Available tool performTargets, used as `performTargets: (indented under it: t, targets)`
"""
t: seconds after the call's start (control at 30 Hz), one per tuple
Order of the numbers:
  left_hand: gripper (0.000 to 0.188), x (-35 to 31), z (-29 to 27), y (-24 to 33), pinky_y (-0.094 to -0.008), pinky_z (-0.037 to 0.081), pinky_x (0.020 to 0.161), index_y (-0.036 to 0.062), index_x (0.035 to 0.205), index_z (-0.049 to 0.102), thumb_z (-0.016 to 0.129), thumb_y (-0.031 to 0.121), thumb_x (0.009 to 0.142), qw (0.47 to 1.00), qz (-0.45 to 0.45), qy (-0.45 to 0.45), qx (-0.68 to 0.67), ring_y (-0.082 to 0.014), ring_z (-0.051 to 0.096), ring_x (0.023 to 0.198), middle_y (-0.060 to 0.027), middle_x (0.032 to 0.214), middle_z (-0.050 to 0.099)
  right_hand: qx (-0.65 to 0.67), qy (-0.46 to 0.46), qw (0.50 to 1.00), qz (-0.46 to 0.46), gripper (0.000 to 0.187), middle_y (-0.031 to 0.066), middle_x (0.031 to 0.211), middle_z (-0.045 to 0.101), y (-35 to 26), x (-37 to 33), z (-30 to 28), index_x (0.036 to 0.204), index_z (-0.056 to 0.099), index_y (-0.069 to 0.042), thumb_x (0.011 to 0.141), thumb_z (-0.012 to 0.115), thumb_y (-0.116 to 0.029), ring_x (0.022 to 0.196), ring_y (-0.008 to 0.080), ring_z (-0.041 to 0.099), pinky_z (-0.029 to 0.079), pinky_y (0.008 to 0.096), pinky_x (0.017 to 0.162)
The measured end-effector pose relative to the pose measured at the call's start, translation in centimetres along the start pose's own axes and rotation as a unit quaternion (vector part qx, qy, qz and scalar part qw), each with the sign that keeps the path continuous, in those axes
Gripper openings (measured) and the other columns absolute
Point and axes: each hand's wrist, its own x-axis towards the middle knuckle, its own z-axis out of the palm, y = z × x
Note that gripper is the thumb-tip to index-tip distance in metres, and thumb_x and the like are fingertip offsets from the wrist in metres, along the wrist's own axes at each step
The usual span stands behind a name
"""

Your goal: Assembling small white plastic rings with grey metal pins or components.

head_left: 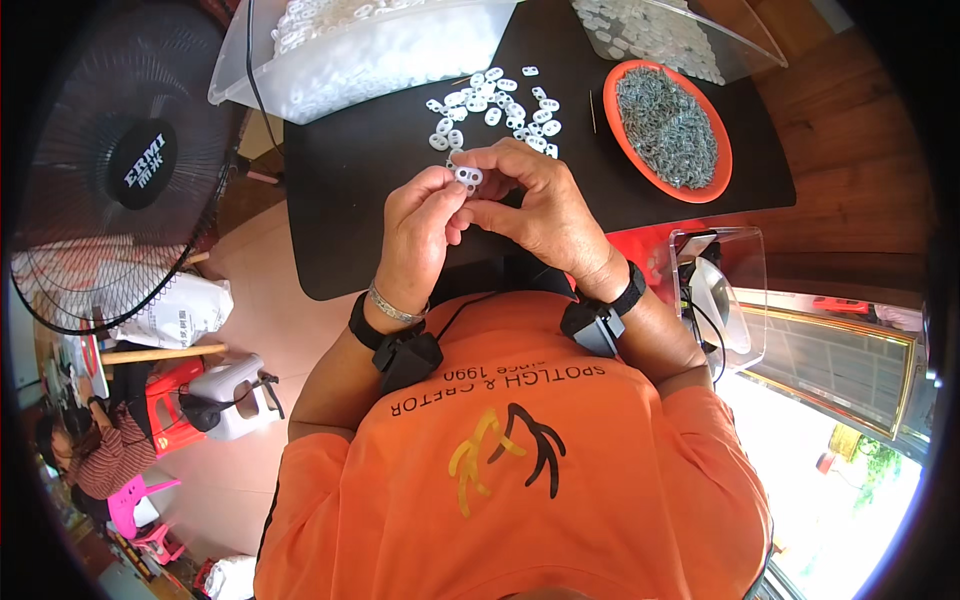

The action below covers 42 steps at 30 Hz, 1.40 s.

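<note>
Close together over the near part of a dark tabletop (345, 215), both my hands are closed in a pinch. A small white oval plastic piece with two dark holes (468, 176) sits between them. My left hand (415, 218) grips it between thumb and fingers. From the other side, my right hand (545, 205) has its thumb and forefinger bent toward the piece; whatever its fingertips hold is hidden. Just beyond lie several loose white two-hole pieces (493, 117). To the right, an orange bowl (722, 170) is filled with small grey metal parts (668, 125).
A translucent tub (400, 60) full of white pieces stands at the far left, another tub (655, 30) at the far right. A thin stick (592, 112) lies beside the bowl. Left are a black fan (120, 150) and a seated person (115, 450); right is a clear container (745, 290).
</note>
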Motion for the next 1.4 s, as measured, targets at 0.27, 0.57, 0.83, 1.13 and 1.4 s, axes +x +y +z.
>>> performTargets:
  t: [0.27, 0.57, 0.83, 1.13, 1.4]
  targets:
    - [0.023, -0.1, 0.1, 0.3, -0.0201, 0.036, 0.051, 0.0008, 0.082, 0.060, 0.052, 0.021, 0.091, 1.000, -0.006, 0.000, -0.007, -0.0055, 0.046, 0.056, -0.0007, 0.065, 0.054, -0.027, 0.036, 0.999, -0.027, 0.032, 0.0046, 0.089, 0.062, 0.2, -0.3, 0.0, 0.107, 0.066, -0.001, 0.076, 0.074, -0.002, 0.076, 0.0115, 0.062, 0.051, 0.0239, 0.068]
    - [0.021, 0.2, 0.2, -0.1, -0.0196, 0.034, 0.050, 0.0007, 0.081, 0.058, 0.052, 0.019, 0.090, 1.000, 0.015, -0.020, 0.007, -0.0050, 0.043, 0.055, -0.0004, 0.067, 0.054, -0.072, 0.019, 0.994, -0.080, 0.036, 0.0045, 0.087, 0.060, -0.2, -0.3, -0.1, 0.109, 0.066, -0.003, 0.074, 0.075, -0.003, 0.076, 0.0128, 0.061, 0.051, 0.0245, 0.067]
    - [0.024, -0.4, 0.7, 0.2, -0.0210, 0.036, 0.053, -0.0006, 0.083, 0.058, 0.050, 0.019, 0.093, 0.999, 0.036, 0.016, -0.003, -0.0066, 0.045, 0.056, -0.0013, 0.068, 0.054, -0.107, 0.084, 0.983, -0.127, 0.033, 0.0068, 0.083, 0.061, 0.0, -0.4, 0.5, 0.101, 0.066, -0.006, 0.071, 0.078, -0.008, 0.071, 0.0201, 0.064, 0.053, 0.0300, 0.062]
    - [0.026, -0.7, 0.4, 0.4, -0.0202, 0.038, 0.053, -0.0002, 0.081, 0.059, 0.050, 0.020, 0.093, 0.999, 0.031, 0.004, -0.014, -0.0068, 0.047, 0.056, -0.0010, 0.065, 0.053, -0.078, 0.061, 0.982, -0.163, 0.030, 0.0077, 0.087, 0.063, 0.3, -0.6, 0.3, 0.102, 0.066, -0.003, 0.075, 0.077, -0.007, 0.072, 0.0164, 0.063, 0.053, 0.0257, 0.061]
    - [0.025, -0.3, 0.8, 0.3, -0.0208, 0.036, 0.052, -0.0004, 0.080, 0.059, 0.050, 0.019, 0.093, 0.999, 0.051, -0.004, -0.004, -0.0067, 0.046, 0.055, -0.0008, 0.064, 0.053, -0.058, 0.073, 0.979, -0.180, 0.026, 0.0088, 0.085, 0.063, 0.0, -0.5, -0.1, 0.099, 0.066, -0.003, 0.075, 0.076, -0.006, 0.071, 0.0186, 0.064, 0.052, 0.0272, 0.059]
